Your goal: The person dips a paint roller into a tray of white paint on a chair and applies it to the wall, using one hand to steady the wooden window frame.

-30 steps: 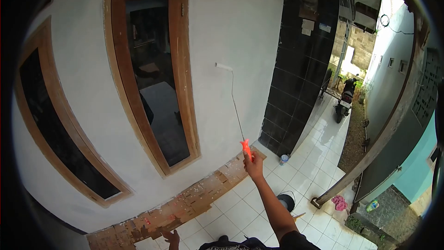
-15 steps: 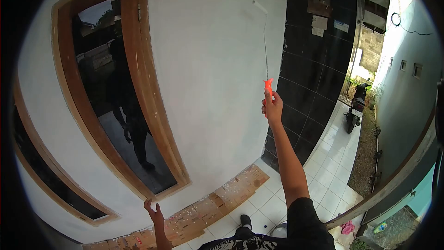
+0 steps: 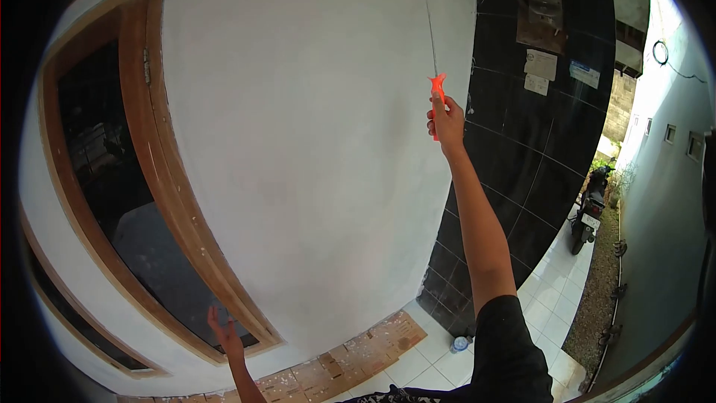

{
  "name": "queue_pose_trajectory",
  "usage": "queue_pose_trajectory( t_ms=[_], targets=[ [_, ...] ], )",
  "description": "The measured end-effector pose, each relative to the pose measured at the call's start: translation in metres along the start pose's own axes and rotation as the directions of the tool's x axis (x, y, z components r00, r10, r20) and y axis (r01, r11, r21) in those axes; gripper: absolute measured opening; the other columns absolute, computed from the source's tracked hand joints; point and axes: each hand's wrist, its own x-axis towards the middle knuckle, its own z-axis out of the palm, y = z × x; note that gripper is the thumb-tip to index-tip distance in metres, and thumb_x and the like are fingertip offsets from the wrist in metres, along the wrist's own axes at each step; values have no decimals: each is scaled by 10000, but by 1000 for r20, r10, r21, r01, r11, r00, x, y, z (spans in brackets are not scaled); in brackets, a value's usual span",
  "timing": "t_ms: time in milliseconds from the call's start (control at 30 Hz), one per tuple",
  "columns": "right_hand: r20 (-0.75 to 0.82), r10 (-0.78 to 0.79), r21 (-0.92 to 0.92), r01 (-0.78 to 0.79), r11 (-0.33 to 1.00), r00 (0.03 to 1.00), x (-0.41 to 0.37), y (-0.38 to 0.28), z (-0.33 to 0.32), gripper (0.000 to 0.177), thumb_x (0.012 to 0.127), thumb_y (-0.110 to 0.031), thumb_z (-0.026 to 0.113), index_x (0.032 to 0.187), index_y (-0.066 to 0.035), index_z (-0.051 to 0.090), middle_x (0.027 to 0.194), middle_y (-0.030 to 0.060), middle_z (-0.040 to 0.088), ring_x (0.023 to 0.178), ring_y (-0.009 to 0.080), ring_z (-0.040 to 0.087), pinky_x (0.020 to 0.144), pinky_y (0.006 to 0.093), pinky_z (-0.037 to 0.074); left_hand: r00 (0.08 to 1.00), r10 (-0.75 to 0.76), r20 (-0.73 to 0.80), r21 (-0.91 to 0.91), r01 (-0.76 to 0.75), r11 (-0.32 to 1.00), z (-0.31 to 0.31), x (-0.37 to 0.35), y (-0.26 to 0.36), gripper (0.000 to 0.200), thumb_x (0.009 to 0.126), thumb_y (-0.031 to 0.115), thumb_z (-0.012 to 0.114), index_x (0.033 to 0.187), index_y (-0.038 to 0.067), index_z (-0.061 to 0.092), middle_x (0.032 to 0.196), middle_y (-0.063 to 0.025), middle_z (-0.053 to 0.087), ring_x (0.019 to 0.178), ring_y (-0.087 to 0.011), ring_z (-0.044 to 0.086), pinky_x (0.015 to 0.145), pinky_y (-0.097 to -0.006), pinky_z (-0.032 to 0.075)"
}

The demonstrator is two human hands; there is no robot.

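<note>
My right hand (image 3: pixel 447 122) is wrapped round the orange handle of a paint roller (image 3: pixel 438 86). The roller's thin metal rod runs upward from the handle to a white roller head near the top edge of the view. That head lies against the white wall (image 3: pixel 313 142), close to its border with black tiles; whether it presses on the wall is hard to tell. Low on the left, my left hand (image 3: pixel 227 332) is empty with its fingers apart, in front of the lower part of a wood-framed window (image 3: pixel 171 254).
Black tiles (image 3: pixel 514 127) border the wall on the right, carrying a meter box (image 3: pixel 543 0) and paper labels. Paint-spotted cardboard (image 3: pixel 350 362) covers the floor along the wall. A plastic container (image 3: pixel 459 344) stands on white floor tiles. Farther right is a parked motorbike (image 3: pixel 589 213).
The view has tilted up and shifted. My right hand has raised the paint roller higher along the wall. My left hand stays low and empty, and the plastic container now shows on the floor.
</note>
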Motion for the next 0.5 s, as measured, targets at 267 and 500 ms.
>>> queue_pose_trajectory(
  t_ms=[267,500],
  targets=[
    [50,-81,-169,89,982,995,89,-16,0,383,992,-407,517,979,-25,527,621,51,539,450,121,519,417,281,429,995,98,9,107,-99,989,39,48,41,663,965,92,506,1542,67,182,1591,-154,218,1468,-302,204,1191,-413,144],
    [181,27,-434,55,899,983,-45,138,-18,422,1042,-405,368,1053,16,393,671,179,583,588,303,623,568,433,492,977,211,-32,225,-198,954,58,75,22,745,945,140,539,1559,69,122,1627,-156,101,1503,-310,83,1206,-432,99]
  ],
)
